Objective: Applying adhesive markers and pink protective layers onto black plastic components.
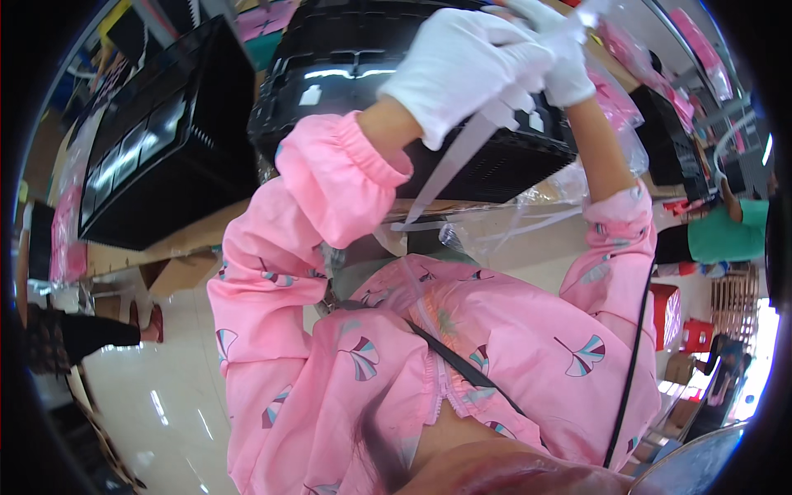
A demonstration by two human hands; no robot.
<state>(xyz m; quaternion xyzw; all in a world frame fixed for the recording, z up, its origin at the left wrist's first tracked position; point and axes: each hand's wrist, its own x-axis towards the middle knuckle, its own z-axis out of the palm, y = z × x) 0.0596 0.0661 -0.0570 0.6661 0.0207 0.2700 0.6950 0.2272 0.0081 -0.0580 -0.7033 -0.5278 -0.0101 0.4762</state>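
Observation:
Both my hands wear white gloves and meet above a glossy black box-shaped housing (388, 66) on the bench. A long, pale, flat strip (452, 165) hangs from them, running down past the housing's front edge toward my body. My left hand (462, 70) is closed with its fingers bunched around the strip. Close against it, my right hand (565, 62) is partly covered by the left and by the strip's upper length, which rises toward the upper right. How the right fingers are closed is hard to make out. Small white tabs show on the housing's top.
Another black housing (173, 140) stands on the bench at the left. Clear plastic wrap (569, 186) and pink packages (627, 49) lie to the right. A person in green (726, 231) is at the far right, and another person's dark-clothed legs (91, 342) show at the left.

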